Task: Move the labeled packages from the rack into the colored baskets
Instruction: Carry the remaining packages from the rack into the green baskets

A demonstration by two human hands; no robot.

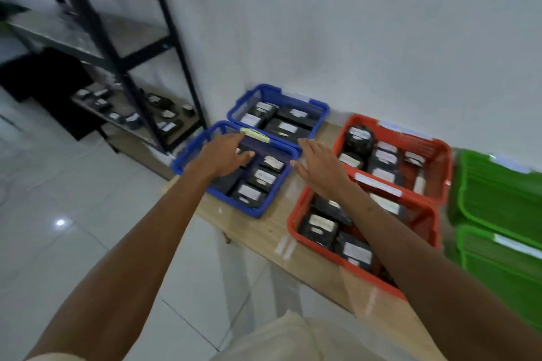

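Observation:
My left hand [223, 155] reaches palm-down into the near blue basket [187, 165], with fingers and thumb around a black package [261, 147] at the basket's far side. Three more labeled black packages [264, 177] lie in that basket. My right hand [319, 167] hovers open and holds nothing, between the near blue basket and the red baskets. The black metal rack [123, 67] stands at the left, with several small labeled packages [164, 123] on its low shelf.
A far blue basket [319, 108], two red baskets [293, 226] [445, 155] with packages, and two green baskets [498, 193] [504, 269] sit on a low wooden table [264, 231] against the white wall. White tiled floor lies to the left.

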